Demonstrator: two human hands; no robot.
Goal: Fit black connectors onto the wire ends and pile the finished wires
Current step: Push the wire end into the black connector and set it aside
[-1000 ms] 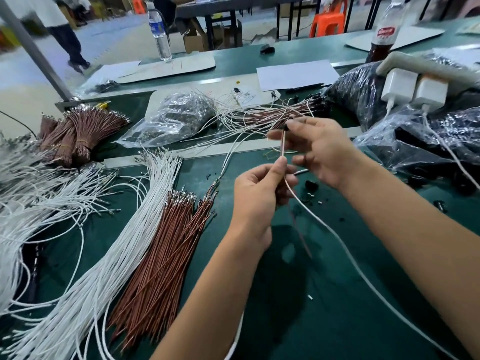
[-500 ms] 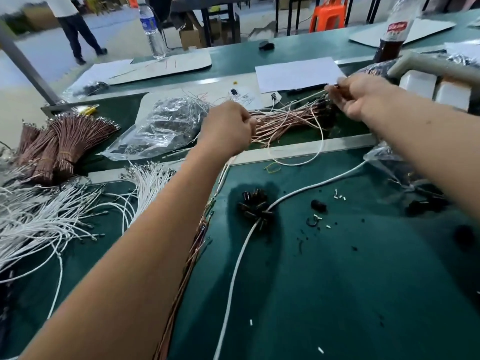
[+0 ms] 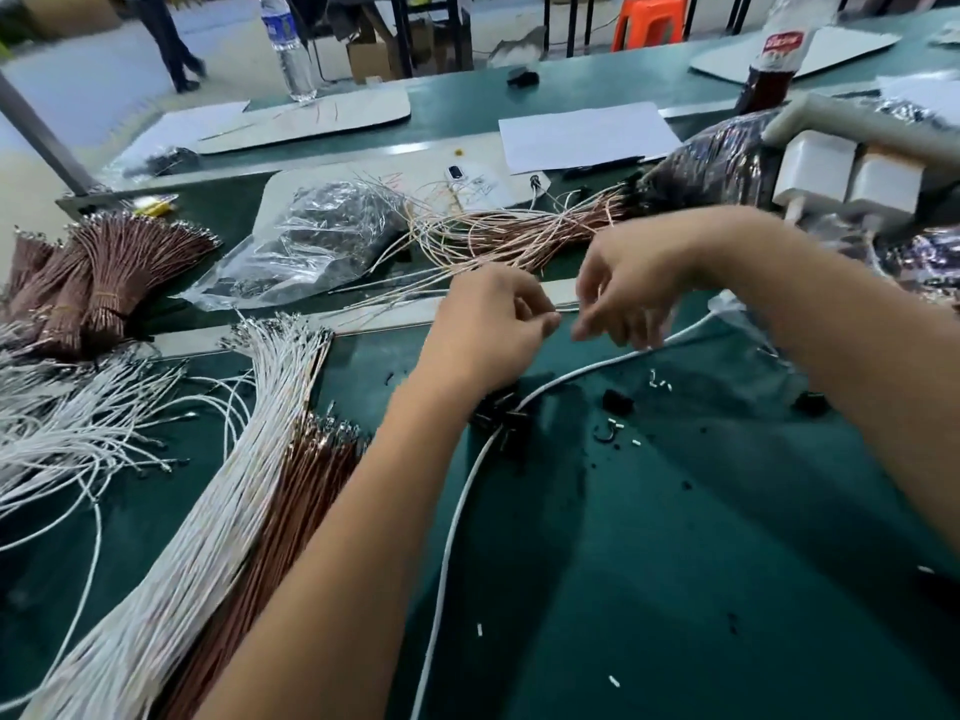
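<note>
The left hand (image 3: 493, 324) is closed in a pinch: its fingers curl and thumb and forefinger hold the end of one thin wire (image 3: 567, 309), just above the small heap of black connectors (image 3: 501, 415) on the green table (image 3: 675, 563). The right hand (image 3: 631, 293) is just to the right of that heap and higher, its fingers half bent and blurred. It touches the same wire, but I cannot tell if it really grips it. The pile of finished wires (image 3: 519, 231) lies behind the connectors, near a plastic bag (image 3: 311, 236).
</note>
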